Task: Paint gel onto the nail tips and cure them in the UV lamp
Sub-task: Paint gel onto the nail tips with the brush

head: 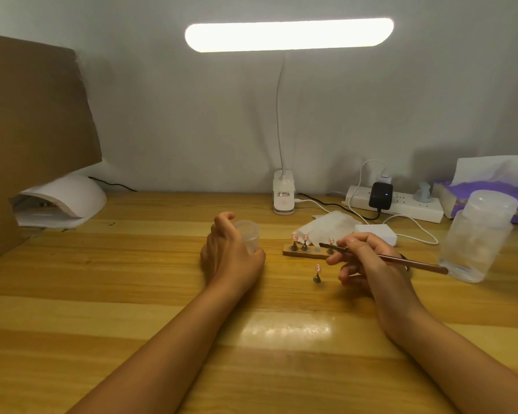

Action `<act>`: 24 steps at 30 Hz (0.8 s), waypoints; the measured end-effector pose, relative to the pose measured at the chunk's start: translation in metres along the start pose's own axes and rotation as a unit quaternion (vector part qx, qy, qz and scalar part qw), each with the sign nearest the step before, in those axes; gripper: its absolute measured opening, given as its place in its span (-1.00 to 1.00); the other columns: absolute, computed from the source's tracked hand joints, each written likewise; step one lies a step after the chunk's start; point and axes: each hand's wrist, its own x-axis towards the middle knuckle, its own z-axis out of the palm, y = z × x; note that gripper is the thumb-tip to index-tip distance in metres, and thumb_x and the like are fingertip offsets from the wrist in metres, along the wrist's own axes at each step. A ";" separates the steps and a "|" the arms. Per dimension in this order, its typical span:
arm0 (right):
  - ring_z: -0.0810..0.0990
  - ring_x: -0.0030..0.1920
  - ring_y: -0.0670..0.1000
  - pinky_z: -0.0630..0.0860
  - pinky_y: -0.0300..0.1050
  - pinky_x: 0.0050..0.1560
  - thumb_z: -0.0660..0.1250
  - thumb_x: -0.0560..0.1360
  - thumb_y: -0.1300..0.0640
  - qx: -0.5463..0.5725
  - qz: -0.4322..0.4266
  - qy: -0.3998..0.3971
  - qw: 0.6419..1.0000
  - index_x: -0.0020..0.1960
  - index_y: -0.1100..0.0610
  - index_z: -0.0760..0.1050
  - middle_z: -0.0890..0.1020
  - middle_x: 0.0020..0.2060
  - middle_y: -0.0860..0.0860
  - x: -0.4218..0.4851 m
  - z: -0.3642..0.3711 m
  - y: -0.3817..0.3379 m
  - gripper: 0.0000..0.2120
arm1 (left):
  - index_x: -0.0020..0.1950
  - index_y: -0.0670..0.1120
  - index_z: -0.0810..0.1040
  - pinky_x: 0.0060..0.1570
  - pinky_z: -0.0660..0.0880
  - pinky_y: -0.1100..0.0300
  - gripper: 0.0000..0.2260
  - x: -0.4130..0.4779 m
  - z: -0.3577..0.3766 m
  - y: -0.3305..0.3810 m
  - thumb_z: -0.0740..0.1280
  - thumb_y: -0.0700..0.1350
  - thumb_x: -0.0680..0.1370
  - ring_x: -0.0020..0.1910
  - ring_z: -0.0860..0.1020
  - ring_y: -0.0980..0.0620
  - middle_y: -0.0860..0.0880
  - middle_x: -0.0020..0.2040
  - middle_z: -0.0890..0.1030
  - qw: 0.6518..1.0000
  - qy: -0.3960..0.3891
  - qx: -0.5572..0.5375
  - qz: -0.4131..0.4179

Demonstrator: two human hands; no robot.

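On the head view, my left hand (234,255) is curled round a small translucent plastic cup (247,237), and my right hand (368,264) pinches a thin brown-handled brush (401,259). Its tip is over the narrow wooden holder block (304,254). Three pink nail tips (305,237) stand on the block, just beyond my right fingers. A fourth pink tip on its metal stand (317,273) sits apart on the table between my hands. I judge painting is under way. Curing is all still to do, because the white domed UV lamp (69,198) sits far left with nothing visible in it.
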 end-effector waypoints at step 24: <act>0.41 -0.53 -0.14 0.34 -0.33 -0.53 0.36 0.46 -0.09 -0.082 -0.017 -0.005 0.996 -0.08 0.20 0.52 0.57 -0.48 0.00 -0.002 0.002 -0.002 -0.67 | -0.20 0.26 0.42 -0.27 0.30 0.27 -0.77 -0.028 0.009 0.026 0.41 -0.01 0.52 -0.28 0.46 0.32 0.27 -0.13 0.52 0.951 -0.200 -0.109 0.208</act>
